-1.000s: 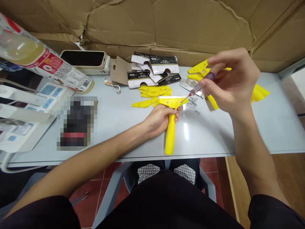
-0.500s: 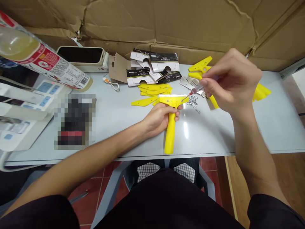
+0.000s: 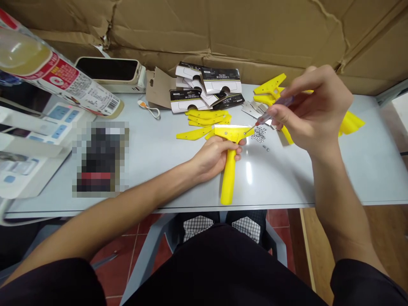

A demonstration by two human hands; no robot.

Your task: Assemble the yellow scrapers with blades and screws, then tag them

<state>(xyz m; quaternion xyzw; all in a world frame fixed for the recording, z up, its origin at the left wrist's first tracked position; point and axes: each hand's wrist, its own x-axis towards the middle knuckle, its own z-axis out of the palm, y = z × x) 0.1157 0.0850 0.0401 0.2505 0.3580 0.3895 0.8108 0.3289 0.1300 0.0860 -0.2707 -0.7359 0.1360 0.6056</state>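
Loose fasteners [image 3: 259, 135], yellow parts [image 3: 207, 114] and packaging [image 3: 221, 80] on the desk [image 3: 280, 182] suggest, perhaps, a makeshift workshop.

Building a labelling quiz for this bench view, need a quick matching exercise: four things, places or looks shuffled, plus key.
Things
1. yellow scraper
2. screwdriver
3. small metal fasteners
4. printed packaging

Places or looks
A. in the right hand
B. black and white, heaped in front of the brown cardboard
C. in the left hand
D. silver, loose on the table

Pairs: 1-C, 2-A, 3-D, 4-B
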